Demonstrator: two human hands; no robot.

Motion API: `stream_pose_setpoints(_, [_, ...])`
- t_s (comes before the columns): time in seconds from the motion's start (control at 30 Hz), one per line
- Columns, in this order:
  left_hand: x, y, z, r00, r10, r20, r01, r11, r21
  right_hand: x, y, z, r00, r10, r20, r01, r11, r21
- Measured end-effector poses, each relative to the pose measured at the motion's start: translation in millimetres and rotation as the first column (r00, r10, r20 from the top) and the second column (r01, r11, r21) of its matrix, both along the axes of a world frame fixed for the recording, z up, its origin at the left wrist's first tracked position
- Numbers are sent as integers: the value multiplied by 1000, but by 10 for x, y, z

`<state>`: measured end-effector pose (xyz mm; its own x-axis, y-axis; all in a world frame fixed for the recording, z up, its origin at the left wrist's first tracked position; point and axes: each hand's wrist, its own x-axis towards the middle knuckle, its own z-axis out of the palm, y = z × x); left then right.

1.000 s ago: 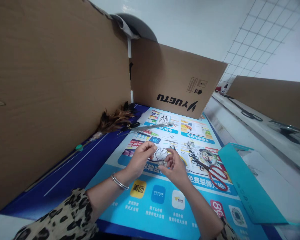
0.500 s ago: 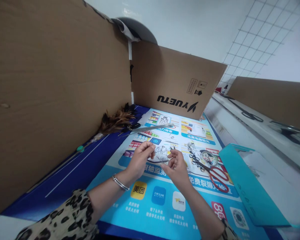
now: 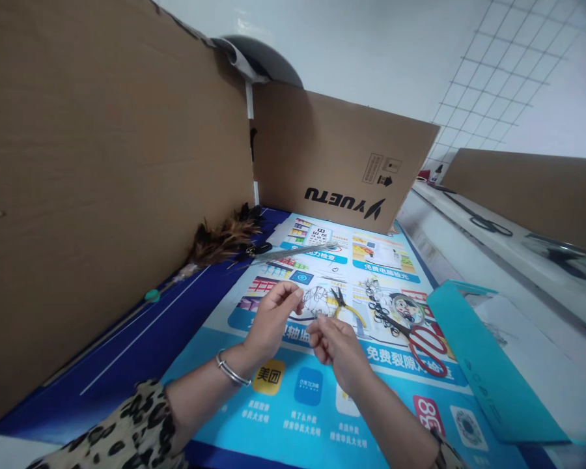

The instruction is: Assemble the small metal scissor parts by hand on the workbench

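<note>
My left hand [image 3: 275, 317] is closed, thumb pressed to forefinger, at the left edge of a tangled, roundish shape of thin dark wire [image 3: 316, 301]. Whether the fingers grip that wire or something finer, I cannot tell. My right hand [image 3: 336, 344] is pinched just below and right of the wire shape; whatever is in its fingertips is too small to name. Beyond it, pliers [image 3: 348, 309] with yellow handles lie on the printed mat with dark jaws parted. Scissors [image 3: 427, 348] with red handles rest farther right, beside a pile of small black wire curls [image 3: 381, 311].
A round clear disc [image 3: 407, 309] lies by the scissors. A long metal ruler-like strip [image 3: 297, 250] and brown feathers [image 3: 224, 236] are at the back left. Cardboard walls [image 3: 342, 153] stand behind and left. A teal open box [image 3: 498, 371] sits at the right edge.
My right hand has moved down and left, its fingers now pinched together, uncovering the yellow-handled pliers. My left hand stays almost in place.
</note>
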<state>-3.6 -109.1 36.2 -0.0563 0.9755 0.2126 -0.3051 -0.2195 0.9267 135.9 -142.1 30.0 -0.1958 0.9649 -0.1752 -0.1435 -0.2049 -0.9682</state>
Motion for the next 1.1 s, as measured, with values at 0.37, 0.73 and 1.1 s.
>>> stream_pose_setpoints(0.37, [41, -10, -44, 999, -38, 22, 39, 998, -39, -43, -19, -44, 966, -52, -255, 14, 989, -148])
stream_pose_setpoints(0.73, [46, -11, -83, 997, -60, 45, 63, 996, -67, -25, -18, -55, 921, -90, -380, 62, 994, -87])
stream_pose_setpoints(1.1, [-24, 79, -117, 993, -80, 84, 89, 989, -115, 6, 76, -151, 952, -3, -305, 2, 1000, -3])
